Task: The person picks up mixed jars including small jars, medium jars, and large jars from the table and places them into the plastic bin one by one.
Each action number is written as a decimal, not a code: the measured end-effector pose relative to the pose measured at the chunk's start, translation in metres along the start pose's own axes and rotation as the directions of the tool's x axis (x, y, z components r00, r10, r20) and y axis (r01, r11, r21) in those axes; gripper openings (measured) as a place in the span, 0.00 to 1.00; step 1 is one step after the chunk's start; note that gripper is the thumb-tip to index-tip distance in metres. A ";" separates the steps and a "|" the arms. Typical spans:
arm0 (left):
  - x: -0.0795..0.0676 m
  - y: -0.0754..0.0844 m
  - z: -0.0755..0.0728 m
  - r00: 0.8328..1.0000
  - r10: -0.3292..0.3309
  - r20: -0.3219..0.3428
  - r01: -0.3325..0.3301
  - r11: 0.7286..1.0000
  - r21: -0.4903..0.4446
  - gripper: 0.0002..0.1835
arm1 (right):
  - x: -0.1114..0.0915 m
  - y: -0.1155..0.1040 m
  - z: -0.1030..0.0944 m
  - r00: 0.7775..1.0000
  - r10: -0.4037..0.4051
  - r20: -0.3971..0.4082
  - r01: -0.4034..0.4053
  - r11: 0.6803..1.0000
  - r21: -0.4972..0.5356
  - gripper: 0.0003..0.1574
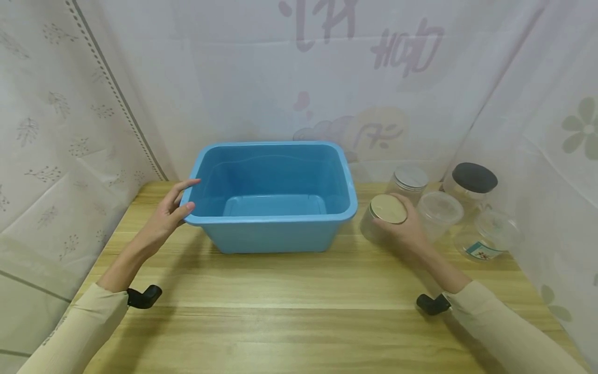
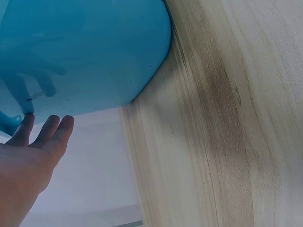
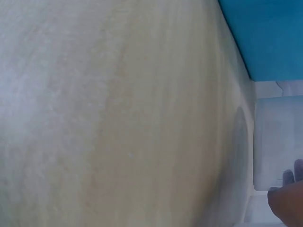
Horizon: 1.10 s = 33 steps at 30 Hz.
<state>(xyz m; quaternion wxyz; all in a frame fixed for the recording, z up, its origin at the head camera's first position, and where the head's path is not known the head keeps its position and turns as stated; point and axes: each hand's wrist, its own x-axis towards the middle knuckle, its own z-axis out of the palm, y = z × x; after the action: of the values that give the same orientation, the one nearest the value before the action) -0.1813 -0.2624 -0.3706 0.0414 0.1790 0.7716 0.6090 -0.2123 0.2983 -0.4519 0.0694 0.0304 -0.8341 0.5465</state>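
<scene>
My right hand (image 1: pixel 405 228) grips a clear jar (image 1: pixel 371 228) with a gold lid, fingers and thumb around its upper part. In the right wrist view, the jar's see-through wall (image 3: pixel 277 142) shows with fingertips against it; whether it touches the table cannot be told. A blue plastic tub (image 1: pixel 271 236) stands left of the jar, and nothing shows inside it. At the tub's left rim lies my left hand (image 1: pixel 163 218), index finger and thumb reaching onto the edge. The left wrist view shows that hand's other fingers (image 2: pixel 59 135) fairly straight, close to the tub's outer wall.
Behind and right of my right hand stand a silver-lidded jar (image 1: pixel 411 177), a translucent lidded container (image 1: pixel 440 210), a black-lidded jar (image 1: pixel 474 179) and a clear container with a green-and-white label (image 1: pixel 483 251). Printed curtains (image 1: pixel 261 78) hang around the wooden table (image 1: pixel 280 311).
</scene>
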 end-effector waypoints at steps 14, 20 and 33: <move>0.002 0.001 -0.001 1.000 0.009 0.005 -0.009 1.000 0.003 0.30 | 0.008 -0.012 -0.009 0.998 -0.058 0.023 0.059 0.996 -0.062 0.57; 0.002 -0.002 -0.002 1.000 0.015 0.010 -0.015 1.000 -0.004 0.30 | 0.009 -0.026 -0.012 0.999 -0.036 0.025 0.037 0.999 -0.003 0.56; 0.001 0.002 -0.002 1.000 -0.015 0.014 0.015 1.000 0.012 0.31 | 0.009 -0.049 -0.020 0.995 -0.093 0.041 0.090 0.993 0.070 0.56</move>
<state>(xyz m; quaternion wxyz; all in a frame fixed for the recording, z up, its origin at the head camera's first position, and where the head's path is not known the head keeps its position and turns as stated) -0.1826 -0.2638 -0.3680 0.0503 0.1779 0.7761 0.6029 -0.2130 0.2973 -0.3983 0.0751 0.0831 -0.8141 0.5698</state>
